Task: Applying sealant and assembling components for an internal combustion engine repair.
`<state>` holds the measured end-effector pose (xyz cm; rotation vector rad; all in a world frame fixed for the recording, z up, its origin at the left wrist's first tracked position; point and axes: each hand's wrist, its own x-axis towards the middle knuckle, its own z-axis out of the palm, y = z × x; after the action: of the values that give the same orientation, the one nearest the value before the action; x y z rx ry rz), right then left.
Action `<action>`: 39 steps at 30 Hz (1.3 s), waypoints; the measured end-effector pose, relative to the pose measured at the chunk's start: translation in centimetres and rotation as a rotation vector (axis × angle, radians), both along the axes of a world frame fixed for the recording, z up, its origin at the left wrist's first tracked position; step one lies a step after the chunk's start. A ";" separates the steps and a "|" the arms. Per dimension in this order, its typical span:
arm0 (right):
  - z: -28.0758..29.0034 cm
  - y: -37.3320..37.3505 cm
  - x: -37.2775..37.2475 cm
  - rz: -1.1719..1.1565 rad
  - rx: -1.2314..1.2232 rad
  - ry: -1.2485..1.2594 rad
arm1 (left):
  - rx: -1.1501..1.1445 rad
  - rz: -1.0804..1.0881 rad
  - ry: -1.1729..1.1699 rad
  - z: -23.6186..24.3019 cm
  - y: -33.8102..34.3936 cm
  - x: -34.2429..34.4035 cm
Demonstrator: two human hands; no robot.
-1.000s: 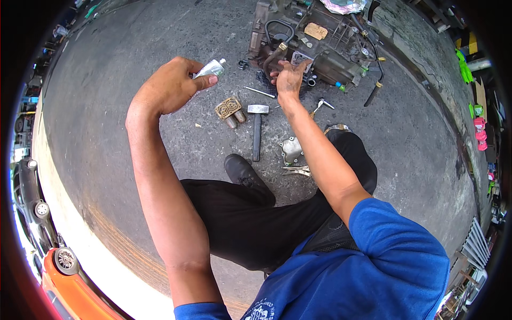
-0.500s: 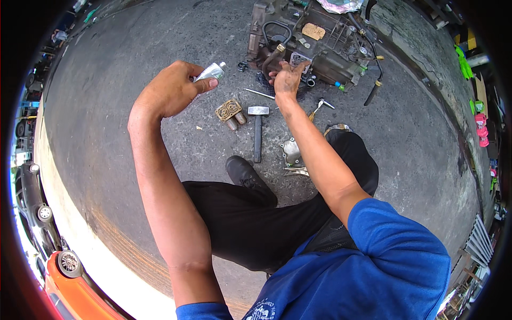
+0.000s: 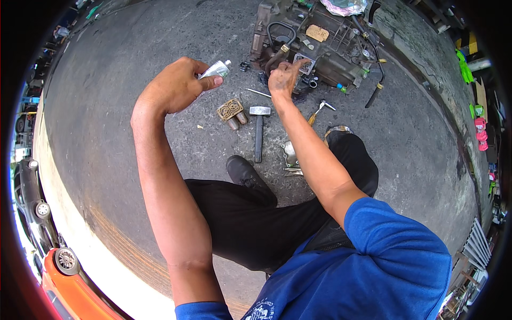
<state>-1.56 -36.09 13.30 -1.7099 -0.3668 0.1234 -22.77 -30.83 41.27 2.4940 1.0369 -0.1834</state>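
My left hand (image 3: 178, 88) grips a silver squeeze tube (image 3: 215, 70) above the floor, its nozzle pointing right and away from me. At the far side sits a dark, greasy gearbox housing (image 3: 333, 64). My right hand (image 3: 284, 79) is at its near side, with the index finger stretched onto a pale flat flange (image 3: 305, 63) and the other fingers partly curled. No object shows in that hand. Between my arms lie a hammer (image 3: 259, 125), a brassy two-barrelled metal part (image 3: 230, 112) and a thin metal rod (image 3: 258, 93).
A metal cover plate (image 3: 289, 153) lies partly behind my right forearm. Beyond that forearm are a ratchet-like tool (image 3: 327, 105) and a yellow-handled tool (image 3: 313, 116). Black hoses (image 3: 376, 90) hang off the housing. An orange car (image 3: 74, 288) stands at the lower left.
My right hand has turned, and its index finger now reaches onto the flange while the other fingers have drawn in. My left hand keeps the tube almost in place.
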 end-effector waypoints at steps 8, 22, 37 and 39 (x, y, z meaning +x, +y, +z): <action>2.8 0.6 -0.8 -0.063 -0.007 0.024 | 0.031 -0.012 0.006 -0.1 0.0 0.0; 2.2 0.4 -1.6 -0.032 -0.091 -0.011 | 0.030 -0.012 -0.017 -0.5 0.2 -0.3; 1.9 0.7 -1.9 0.033 -0.189 -0.101 | 0.036 -0.037 -0.048 -0.6 0.4 -0.3; 1.8 0.3 -2.2 0.043 -0.153 -0.143 | 0.016 -0.038 -0.028 -0.4 0.4 -0.3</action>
<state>-3.74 -35.84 15.06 -1.8680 -0.5113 0.0614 -23.04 -30.44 40.84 2.5242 0.9845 -0.1521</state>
